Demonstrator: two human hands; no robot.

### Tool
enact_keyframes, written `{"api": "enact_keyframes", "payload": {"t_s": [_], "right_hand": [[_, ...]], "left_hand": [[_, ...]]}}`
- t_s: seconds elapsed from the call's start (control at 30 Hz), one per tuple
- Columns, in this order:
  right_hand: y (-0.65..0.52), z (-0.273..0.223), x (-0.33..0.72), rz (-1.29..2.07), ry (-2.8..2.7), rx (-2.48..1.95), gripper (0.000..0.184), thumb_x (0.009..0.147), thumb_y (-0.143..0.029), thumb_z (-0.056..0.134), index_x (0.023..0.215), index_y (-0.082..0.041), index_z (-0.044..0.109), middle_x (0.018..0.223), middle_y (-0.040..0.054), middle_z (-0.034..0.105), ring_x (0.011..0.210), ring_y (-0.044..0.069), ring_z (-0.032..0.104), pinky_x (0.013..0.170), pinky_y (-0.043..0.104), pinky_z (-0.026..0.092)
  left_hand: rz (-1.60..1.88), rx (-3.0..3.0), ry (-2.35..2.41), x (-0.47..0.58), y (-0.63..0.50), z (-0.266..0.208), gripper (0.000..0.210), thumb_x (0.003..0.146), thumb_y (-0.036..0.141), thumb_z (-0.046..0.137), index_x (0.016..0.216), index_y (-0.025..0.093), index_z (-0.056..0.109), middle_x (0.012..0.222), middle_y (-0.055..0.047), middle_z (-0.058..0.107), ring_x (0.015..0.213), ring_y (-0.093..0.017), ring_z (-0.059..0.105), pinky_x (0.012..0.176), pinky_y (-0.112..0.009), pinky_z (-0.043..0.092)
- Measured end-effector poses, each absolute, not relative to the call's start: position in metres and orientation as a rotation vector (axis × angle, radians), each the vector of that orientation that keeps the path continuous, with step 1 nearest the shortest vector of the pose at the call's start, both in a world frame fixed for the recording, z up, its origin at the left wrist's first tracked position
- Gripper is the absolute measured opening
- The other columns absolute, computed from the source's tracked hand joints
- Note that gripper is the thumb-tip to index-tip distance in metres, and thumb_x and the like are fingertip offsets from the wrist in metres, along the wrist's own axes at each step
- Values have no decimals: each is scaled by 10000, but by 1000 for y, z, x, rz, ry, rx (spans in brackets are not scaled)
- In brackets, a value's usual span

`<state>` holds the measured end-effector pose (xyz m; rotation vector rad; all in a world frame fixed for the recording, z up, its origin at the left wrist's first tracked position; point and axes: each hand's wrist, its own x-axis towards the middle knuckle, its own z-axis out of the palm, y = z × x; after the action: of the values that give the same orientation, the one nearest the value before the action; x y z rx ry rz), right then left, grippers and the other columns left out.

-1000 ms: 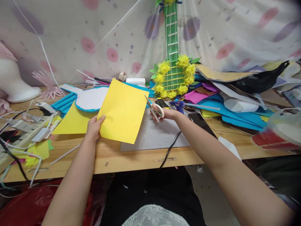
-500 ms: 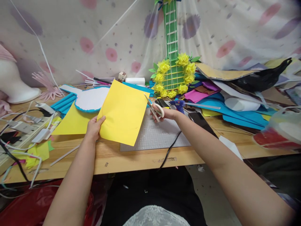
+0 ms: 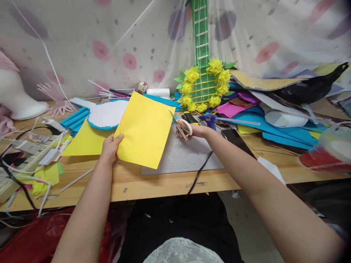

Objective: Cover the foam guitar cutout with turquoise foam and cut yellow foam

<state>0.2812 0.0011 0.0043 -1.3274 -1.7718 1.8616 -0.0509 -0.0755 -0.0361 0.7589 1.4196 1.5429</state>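
Note:
My left hand [image 3: 112, 148] pinches the lower left edge of a yellow sheet of paper [image 3: 144, 133], thumb on top, holding it tilted above the table. In my right hand [image 3: 193, 131] is a pair of scissors [image 3: 187, 126] with white handles. Their blades point up and left at the sheet's right edge, near its upper corner. Underneath lies a grey cutting mat [image 3: 181, 157]. Behind the sheet, a white guitar-shaped cutout with a blue rim [image 3: 105, 114] rests partly over another yellow sheet [image 3: 83, 142].
A green paper guitar with yellow flowers [image 3: 201, 87] stands at the back. A blue glue gun [image 3: 210, 119], a black phone [image 3: 238, 142] and a pile of blue sheets [image 3: 287, 137] lie right. A power strip [image 3: 16, 171] with cables sits left; a plastic tub [image 3: 326, 153] is far right.
The view has shifted slightly. Both hands keep their holds on the paper and scissors, and the blades stay at the sheet's right edge.

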Motion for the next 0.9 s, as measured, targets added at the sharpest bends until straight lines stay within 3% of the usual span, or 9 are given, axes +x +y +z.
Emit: {"api": "enact_keyframes", "payload": {"t_s": [0.5, 0.9], "right_hand": [[3, 5, 283, 1877, -1809, -1322, 556, 908, -625, 264, 860, -144, 538, 661, 36, 548, 569, 118, 602, 360, 158, 282], [8, -1, 287, 1869, -1807, -1336, 599, 853, -700, 305, 862, -152, 547, 667, 34, 557, 569, 121, 602, 377, 173, 320]], "left_hand": [[1535, 734, 1444, -49, -76, -34, 331, 584, 233, 738, 894, 133, 678, 805, -58, 725, 686, -177, 667, 668, -297, 547], [1545, 716, 1422, -49, -76, -34, 314, 582, 222, 739, 877, 133, 686, 810, -55, 725, 666, -158, 656, 658, -278, 543]]}}
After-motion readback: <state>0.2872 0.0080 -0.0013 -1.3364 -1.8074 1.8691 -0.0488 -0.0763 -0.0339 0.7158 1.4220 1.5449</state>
